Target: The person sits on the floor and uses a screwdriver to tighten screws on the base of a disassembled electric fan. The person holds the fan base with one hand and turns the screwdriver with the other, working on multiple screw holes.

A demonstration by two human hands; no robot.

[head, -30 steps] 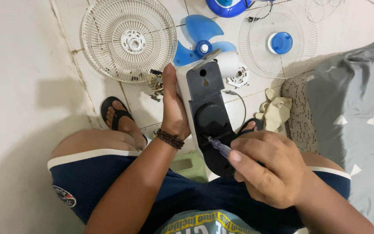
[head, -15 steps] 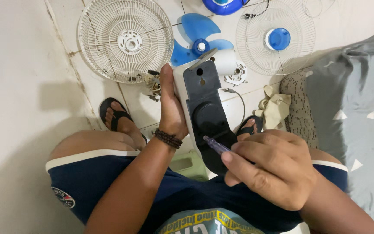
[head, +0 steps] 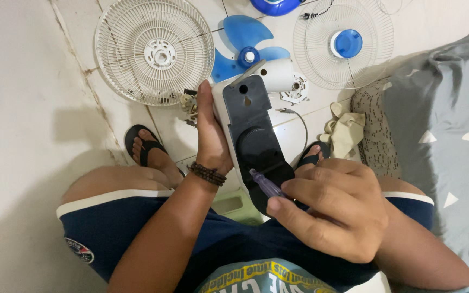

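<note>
While your left hand (head: pixel 211 142) keeps clasping the black-and-white plastic fan base (head: pixel 253 138) upright over your lap, your right hand (head: pixel 332 209) — clenched on the purple-handled screwdriver (head: pixel 267 186) — has edged its tip onto the base's near end.

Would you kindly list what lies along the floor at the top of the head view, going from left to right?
White fan grille → blue fan blade → second white grille with a blue centre cap → grey patterned cushion. Below these, the left hand grips the black-and-white fan housing.
</note>
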